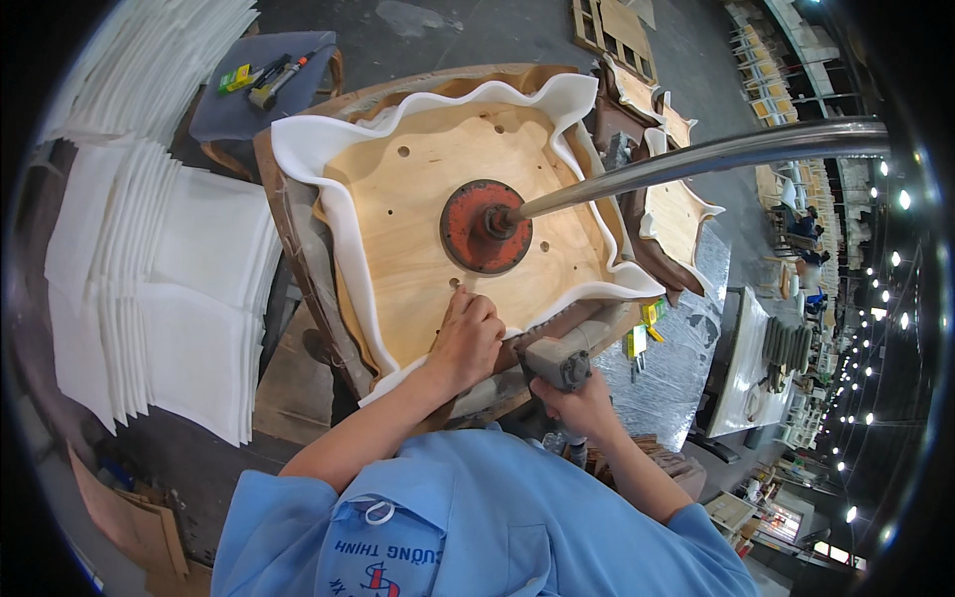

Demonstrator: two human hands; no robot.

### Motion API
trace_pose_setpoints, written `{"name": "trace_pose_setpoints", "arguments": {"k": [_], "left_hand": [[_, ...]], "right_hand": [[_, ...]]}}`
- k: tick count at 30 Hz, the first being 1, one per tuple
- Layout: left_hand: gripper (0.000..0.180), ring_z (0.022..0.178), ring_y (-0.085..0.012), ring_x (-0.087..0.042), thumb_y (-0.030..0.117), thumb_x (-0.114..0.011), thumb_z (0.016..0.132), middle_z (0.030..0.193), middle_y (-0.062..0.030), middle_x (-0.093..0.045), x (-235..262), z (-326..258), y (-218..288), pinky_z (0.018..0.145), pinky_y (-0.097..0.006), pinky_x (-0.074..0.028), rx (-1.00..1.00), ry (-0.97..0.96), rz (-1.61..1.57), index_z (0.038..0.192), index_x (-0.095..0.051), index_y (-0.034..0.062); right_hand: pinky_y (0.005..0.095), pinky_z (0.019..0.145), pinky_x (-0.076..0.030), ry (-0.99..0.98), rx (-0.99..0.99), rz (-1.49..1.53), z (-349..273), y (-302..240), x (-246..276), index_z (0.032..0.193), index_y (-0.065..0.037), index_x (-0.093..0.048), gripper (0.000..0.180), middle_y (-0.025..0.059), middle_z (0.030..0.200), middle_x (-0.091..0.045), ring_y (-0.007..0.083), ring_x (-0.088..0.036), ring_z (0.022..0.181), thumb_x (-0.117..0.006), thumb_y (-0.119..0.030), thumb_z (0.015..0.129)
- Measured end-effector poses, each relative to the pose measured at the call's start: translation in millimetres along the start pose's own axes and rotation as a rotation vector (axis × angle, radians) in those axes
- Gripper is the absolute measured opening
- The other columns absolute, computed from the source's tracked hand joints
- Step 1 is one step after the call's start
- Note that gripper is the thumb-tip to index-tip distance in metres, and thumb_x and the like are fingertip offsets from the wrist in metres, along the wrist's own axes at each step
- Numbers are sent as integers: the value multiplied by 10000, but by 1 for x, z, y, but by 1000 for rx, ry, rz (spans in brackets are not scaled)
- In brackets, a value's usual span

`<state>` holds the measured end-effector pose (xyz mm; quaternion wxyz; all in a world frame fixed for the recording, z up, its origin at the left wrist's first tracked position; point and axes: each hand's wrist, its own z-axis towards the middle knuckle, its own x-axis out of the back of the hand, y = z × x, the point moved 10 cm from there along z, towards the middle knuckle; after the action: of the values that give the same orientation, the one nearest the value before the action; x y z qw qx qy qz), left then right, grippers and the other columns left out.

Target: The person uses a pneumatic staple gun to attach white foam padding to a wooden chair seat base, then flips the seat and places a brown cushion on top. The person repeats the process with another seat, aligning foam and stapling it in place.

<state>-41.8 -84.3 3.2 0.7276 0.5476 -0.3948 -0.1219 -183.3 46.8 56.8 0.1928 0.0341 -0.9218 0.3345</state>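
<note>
At the near edge of the plywood seat panel point(418, 209), the left hand point(466, 341) presses down with its fingers curled together, pinning the white foam sheet point(308, 149) where it folds up over the wood. Just beside it, off the panel's near right corner, the right hand point(580, 403) is clamped around the grip of a grey pneumatic stapler point(557, 360), whose nose points at the foam edge. The foam wraps the panel on all sides, rising in wavy folds along the far and right edges. A red round press pad point(485, 227) sits on the panel's middle, pushed down by a shiny metal bar point(696, 154) that runs off to the right. Beneath the panel lies a brown wooden work stand point(298, 259). Stacks of white foam sheets point(159, 269) lie well to the left. Beyond the far left corner, a grey stool point(239, 109) carries a small tool and a green box. More foam-wrapped seat panels point(676, 214) stand just past the right edge.
</note>
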Motion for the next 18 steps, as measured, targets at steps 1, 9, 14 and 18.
{"name": "trace_pose_setpoints", "arguments": {"k": [1, 9, 14, 18], "left_hand": [[75, 1232, -414, -543, 36, -782, 890, 1145, -132, -594, 0, 0, 0, 1305, -677, -314, -6, 4, -9, 964, -771, 39], [105, 1243, -415, -552, 21, -767, 889, 1187, -144, -609, 5, -4, -3, 1266, -648, -360, -55, 42, -55, 991, -748, 39], [217, 1292, -431, -531, 67, -829, 850, 1294, -175, -601, 24, -12, -7, 1168, -576, -442, 16, 22, -130, 1042, -733, 37], [297, 1315, -443, -507, 172, -907, 807, 1334, -178, -573, 26, -15, 20, 1149, -567, -435, -53, 115, 138, 1007, -723, 53]], "right_hand": [[313, 625, -567, -6, 5, 5, 1, 3, -4, 1540, -33, -644, 637, 57, 999, -775, 113, -675, 665, -869, -153, 956], [314, 616, -548, 40, 132, -67, 8, -11, -17, 1552, -49, -643, 624, 48, 960, -768, 114, -663, 666, -855, -146, 974], [302, 620, -549, 63, 32, 87, -12, 6, -10, 1592, -63, -607, 668, 30, 934, -741, 107, -650, 673, -860, -146, 980], [296, 620, -554, 89, 82, 89, -23, 24, -10, 1606, -70, -597, 682, 29, 937, -730, 98, -645, 680, -861, -141, 982]]}}
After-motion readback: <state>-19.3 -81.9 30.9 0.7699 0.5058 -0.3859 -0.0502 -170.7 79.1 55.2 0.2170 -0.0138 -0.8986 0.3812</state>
